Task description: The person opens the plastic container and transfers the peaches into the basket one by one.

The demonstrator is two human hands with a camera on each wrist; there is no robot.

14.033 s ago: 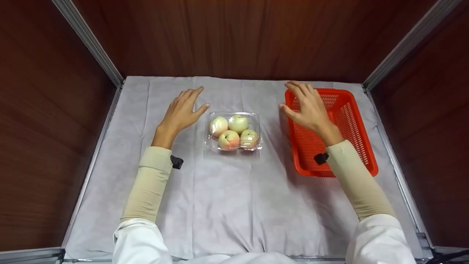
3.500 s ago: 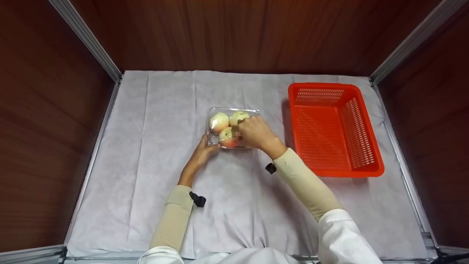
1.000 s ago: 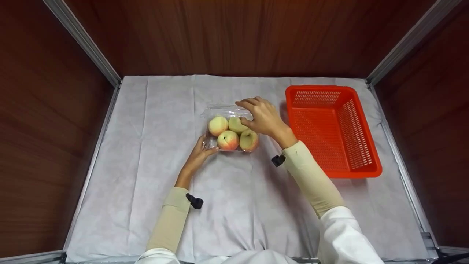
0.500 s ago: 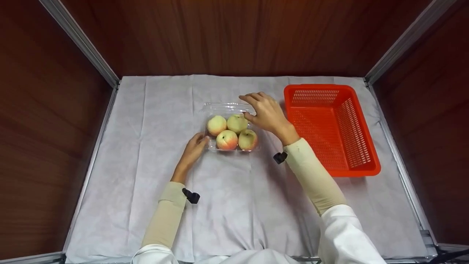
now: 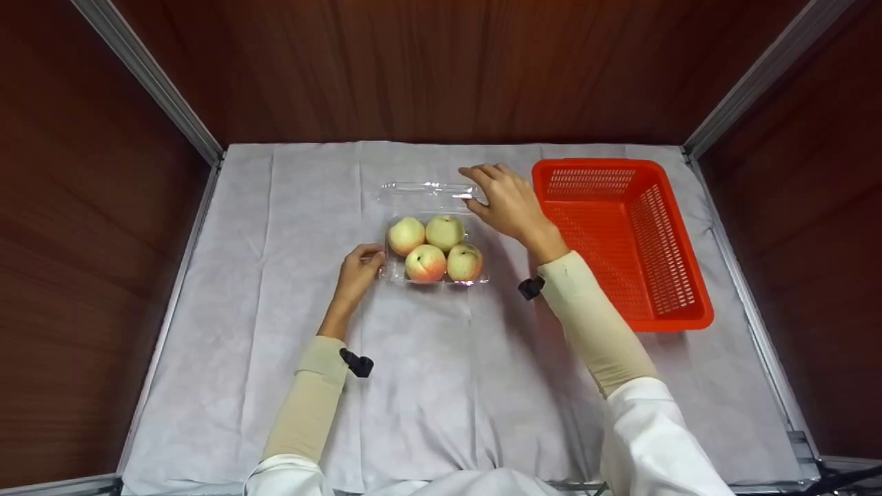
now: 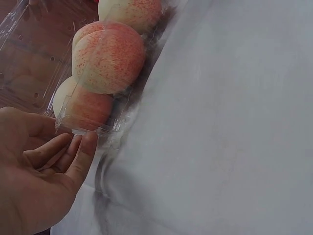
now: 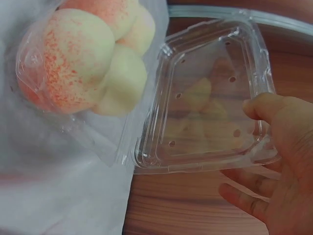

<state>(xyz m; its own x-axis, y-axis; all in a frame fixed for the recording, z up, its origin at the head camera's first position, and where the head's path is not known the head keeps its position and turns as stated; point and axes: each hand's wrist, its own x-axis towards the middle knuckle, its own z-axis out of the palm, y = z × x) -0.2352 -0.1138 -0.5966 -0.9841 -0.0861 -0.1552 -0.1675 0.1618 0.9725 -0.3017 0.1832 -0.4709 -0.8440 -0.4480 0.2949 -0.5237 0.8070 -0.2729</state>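
Several pale yellow peaches with red blush (image 5: 425,263) sit in the base of a clear plastic clamshell container (image 5: 475,281), mid-table in the head view. Its hinged lid (image 7: 195,73) stands raised along the far side. My left hand (image 5: 357,272) is at the container's left edge; in the left wrist view its thumb and fingertips (image 6: 88,142) pinch the corner of the rim. My right hand (image 5: 513,207) holds the lid's right edge, thumb on the inner face and fingers behind, as the right wrist view shows.
A red plastic basket (image 5: 606,275) with slotted walls stands right of the container, beside my right forearm. Grey-white cloth (image 5: 427,386) covers the table. Brown wood-grain panels (image 5: 441,76) enclose the back and both sides.
The right hand has drawn the lid up and back, away from the peaches; earlier it was down over them. The left hand has shifted left along the container's edge. The basket stays put.
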